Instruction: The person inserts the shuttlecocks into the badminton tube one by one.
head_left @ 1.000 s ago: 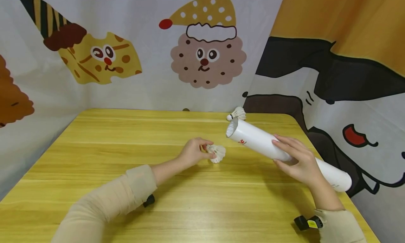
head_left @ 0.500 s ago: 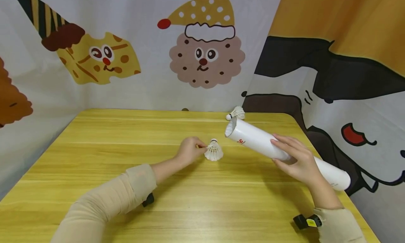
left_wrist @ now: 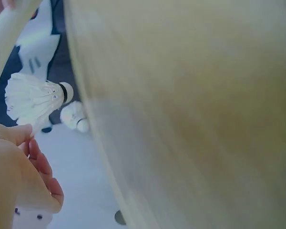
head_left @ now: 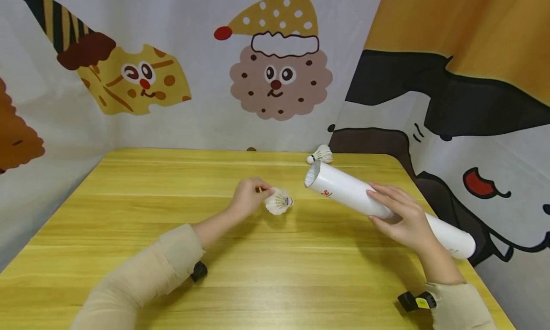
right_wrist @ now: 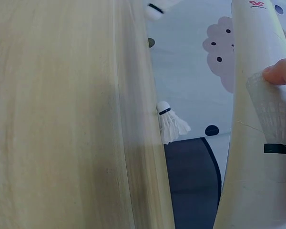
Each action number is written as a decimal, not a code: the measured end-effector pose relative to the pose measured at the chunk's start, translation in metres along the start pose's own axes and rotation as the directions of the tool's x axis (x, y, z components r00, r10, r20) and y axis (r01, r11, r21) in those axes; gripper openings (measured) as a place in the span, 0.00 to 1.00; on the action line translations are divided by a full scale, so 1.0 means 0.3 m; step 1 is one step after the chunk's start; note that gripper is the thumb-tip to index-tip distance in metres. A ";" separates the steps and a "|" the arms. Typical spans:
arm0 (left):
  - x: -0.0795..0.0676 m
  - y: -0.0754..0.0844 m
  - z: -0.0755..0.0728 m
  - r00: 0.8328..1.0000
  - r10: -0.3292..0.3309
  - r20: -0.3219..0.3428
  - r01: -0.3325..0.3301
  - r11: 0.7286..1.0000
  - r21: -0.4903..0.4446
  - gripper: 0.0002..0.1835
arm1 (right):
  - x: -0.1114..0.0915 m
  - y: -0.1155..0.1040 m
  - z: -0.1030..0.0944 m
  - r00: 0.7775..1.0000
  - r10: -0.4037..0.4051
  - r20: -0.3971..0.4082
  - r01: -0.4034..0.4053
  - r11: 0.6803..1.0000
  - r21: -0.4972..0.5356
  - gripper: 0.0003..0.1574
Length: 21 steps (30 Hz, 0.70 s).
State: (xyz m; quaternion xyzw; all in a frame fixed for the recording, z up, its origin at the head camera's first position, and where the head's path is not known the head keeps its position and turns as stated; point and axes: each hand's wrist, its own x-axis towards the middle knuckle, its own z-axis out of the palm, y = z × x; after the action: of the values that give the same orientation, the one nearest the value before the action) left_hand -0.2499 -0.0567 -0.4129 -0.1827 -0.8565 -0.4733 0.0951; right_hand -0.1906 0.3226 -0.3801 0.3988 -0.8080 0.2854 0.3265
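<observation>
A white feather shuttlecock (head_left: 278,202) is pinched at its feather edge by my left hand (head_left: 249,199), over the middle of the table. Its cork points right, toward the tube; the left wrist view shows the thumb at the skirt (left_wrist: 31,100). My right hand (head_left: 406,220) grips a long white shuttlecock tube (head_left: 345,186) around its middle. The tube slants, its open mouth (head_left: 312,174) up and toward the left. A printed shuttlecock picture shows on the tube in the right wrist view. Whatever lies deep inside the tube is hidden.
A second shuttlecock (head_left: 322,154) lies on its side at the table's back edge, behind the tube mouth. The wooden table (head_left: 150,186) ends at a curtain (head_left: 180,129) printed with cartoons. Black wrist devices (head_left: 199,271) sit under both forearms.
The shuttlecock in my left hand has turned, its cork swinging from pointing away to pointing right. That hand has drawn slightly left. My right hand and the tube have hardly moved.
</observation>
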 end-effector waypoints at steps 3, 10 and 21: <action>0.003 0.001 -0.024 0.999 -0.025 -0.020 0.025 0.999 -0.036 0.04 | -0.002 -0.001 0.002 1.000 0.002 0.005 -0.002 1.000 -0.005 0.33; 0.012 0.001 -0.073 0.991 -0.114 -0.066 0.104 0.986 -0.131 0.08 | 0.028 -0.049 0.004 1.000 -0.017 0.002 0.017 1.000 0.022 0.32; 0.013 0.024 -0.104 0.969 -0.244 -0.044 0.214 0.910 -0.355 0.09 | 0.076 -0.111 0.016 0.998 -0.065 0.007 0.064 0.996 0.063 0.30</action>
State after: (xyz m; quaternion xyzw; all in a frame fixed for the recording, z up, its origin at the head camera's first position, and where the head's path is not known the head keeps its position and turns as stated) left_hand -0.2511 -0.0789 -0.3894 -0.0742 -0.7698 -0.6326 0.0423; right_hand -0.1751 0.2914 -0.3593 0.4360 -0.7868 0.2981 0.3194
